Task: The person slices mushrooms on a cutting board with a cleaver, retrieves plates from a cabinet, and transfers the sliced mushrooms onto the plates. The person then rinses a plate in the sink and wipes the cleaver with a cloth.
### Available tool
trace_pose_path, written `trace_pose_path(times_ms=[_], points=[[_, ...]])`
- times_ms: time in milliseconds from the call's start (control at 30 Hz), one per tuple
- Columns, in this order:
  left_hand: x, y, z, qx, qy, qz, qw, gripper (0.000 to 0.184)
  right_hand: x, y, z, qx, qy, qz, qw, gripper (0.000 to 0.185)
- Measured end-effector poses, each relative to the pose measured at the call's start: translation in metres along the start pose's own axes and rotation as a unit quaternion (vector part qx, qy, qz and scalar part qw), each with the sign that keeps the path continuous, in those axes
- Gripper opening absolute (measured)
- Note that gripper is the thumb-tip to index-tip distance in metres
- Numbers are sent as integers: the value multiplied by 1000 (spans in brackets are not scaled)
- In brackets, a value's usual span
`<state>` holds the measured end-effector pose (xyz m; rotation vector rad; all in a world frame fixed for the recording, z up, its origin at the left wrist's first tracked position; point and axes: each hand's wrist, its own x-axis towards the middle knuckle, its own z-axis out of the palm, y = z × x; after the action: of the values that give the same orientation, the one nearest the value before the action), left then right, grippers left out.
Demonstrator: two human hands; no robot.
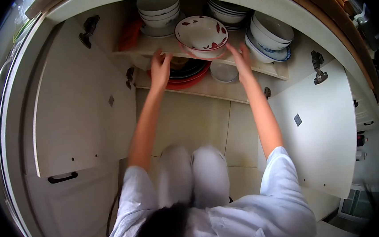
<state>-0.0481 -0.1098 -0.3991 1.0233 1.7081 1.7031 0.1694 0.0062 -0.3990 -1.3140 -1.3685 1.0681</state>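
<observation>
A white bowl (200, 35) with a red rim and red leaf pattern sits at the front of the upper cabinet shelf (257, 68), possibly on another bowl. My left hand (160, 69) is left of it and below, fingers apart, holding nothing and not touching the bowl. To the bowl's right, my right hand (241, 60) has its fingers spread, the fingertips close to the bowl's side; whether they touch it I cannot tell. Behind the left hand, stacked white bowls (159, 11) stand on the shelf. More white bowls (271, 29) rest beyond the right hand.
Below are red and dark round dishes (186, 81) and a clear round container (224, 71) on the lower shelf. An orange-red item (130, 36) lies upper left. Cabinet doors stand ajar at left (72, 105) and right (319, 130). More stacked bowls (225, 13) are at the back.
</observation>
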Motion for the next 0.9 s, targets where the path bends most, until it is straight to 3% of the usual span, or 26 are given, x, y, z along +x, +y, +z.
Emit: trace_pose_path(times_ms=[67,100,133,167,233,300,367,467,633,700,900], points=[[50,-9,18,-16,-57,-107,993,57,39,2,13,11,13,30,999,70],[63,-7,22,-14,-58,-103,993,57,45,-5,13,81,-74,94,989,64],[70,-5,26,-60,-97,-166,980,53,50,-10,14,148,-161,158,963,58],[78,-8,31,-108,-135,-231,958,50,55,-11,14,147,-159,159,963,58],[91,-12,37,-101,-158,-221,957,47,59,-11,14,84,-206,134,966,48],[93,-17,41,-95,-179,-205,958,44,60,-13,17,43,-181,139,973,40],[76,16,42,134,-181,-111,968,38,57,-18,22,32,-152,153,976,31],[72,17,37,32,-177,-73,981,33,30,-30,11,49,-143,134,979,24],[17,54,11,-50,-178,-147,972,32,-39,-52,-15,24,-124,137,983,18],[-7,56,-8,-49,-231,-191,953,39,-80,-59,-29,25,-104,112,988,17],[-134,144,-63,-135,-184,-277,934,49,-216,-135,-70,75,-56,188,978,21]])
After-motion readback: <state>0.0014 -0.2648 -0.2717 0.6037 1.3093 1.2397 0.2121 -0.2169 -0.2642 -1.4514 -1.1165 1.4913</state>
